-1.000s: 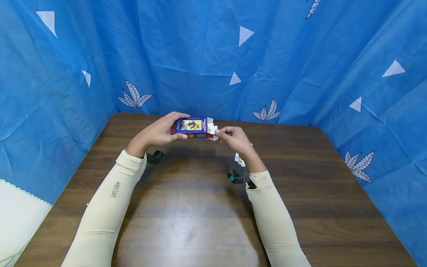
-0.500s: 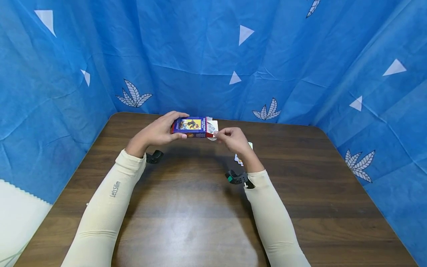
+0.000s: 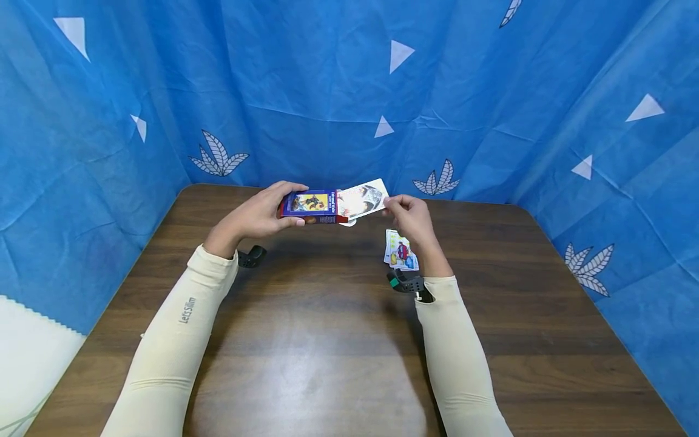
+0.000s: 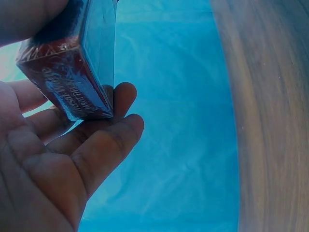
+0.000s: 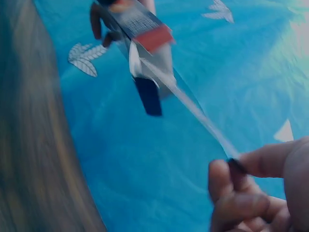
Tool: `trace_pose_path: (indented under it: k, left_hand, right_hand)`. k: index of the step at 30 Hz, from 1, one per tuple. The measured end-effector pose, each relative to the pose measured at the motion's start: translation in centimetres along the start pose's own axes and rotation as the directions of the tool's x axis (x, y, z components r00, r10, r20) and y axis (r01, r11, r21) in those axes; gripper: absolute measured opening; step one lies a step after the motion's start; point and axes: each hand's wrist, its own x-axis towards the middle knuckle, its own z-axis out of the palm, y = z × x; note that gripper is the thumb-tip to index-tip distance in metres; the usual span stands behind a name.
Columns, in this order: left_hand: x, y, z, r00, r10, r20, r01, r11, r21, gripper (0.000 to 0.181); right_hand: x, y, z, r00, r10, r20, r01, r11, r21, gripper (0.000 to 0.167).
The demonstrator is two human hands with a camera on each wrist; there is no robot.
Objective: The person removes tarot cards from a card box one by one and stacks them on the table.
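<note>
My left hand point(image 3: 263, 213) grips a blue and red tarot card box point(image 3: 310, 203) above the far part of the table, thumb on the near side and fingers round the far side. The box lies on its side, its flap end facing right. Between thumb and fingertips, my right hand point(image 3: 413, 220) pinches the right end of a tarot card point(image 3: 363, 199), which slants up out of the box mouth. In the right wrist view the card shows edge-on and blurred, with a dark flap point(image 5: 148, 96) hanging from the box. How many cards it holds I cannot tell.
Several loose picture cards point(image 3: 402, 252) lie overlapping on the brown wooden table point(image 3: 306, 340), just below my right hand and partly behind the wrist. A blue patterned curtain point(image 3: 327, 91) hangs along the table's back and sides.
My right hand has moved right and slightly up, drawing the card a long way out of the box. More of the loose cards shows now. The left hand and box have hardly moved.
</note>
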Motion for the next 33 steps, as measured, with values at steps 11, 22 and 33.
trace_pose_path:
  k: [11,22,33]
  left_hand:
    - [0.1,0.0,0.2,1.0,-0.001,0.019,0.001,1.0,0.01,0.069]
    - [0.0,0.0,0.4,1.0,-0.02,0.024,0.02,1.0,0.012,0.07]
    - [0.3,-0.8,1.2,0.995,-0.065,0.077,0.063,0.998,0.03,0.07]
  right_hand:
    - [1.9,2.7,-3.4,0.963,0.024,-0.268,-0.004,0.997,0.074,0.03]
    - [3.1,6.9,-3.9,0.985,0.095,-0.141,-0.157,0.827,-0.54,0.029]
    - [3.2,9.6,-3.4,0.975,0.11,-0.191,-0.209,0.729,-0.652,0.021]
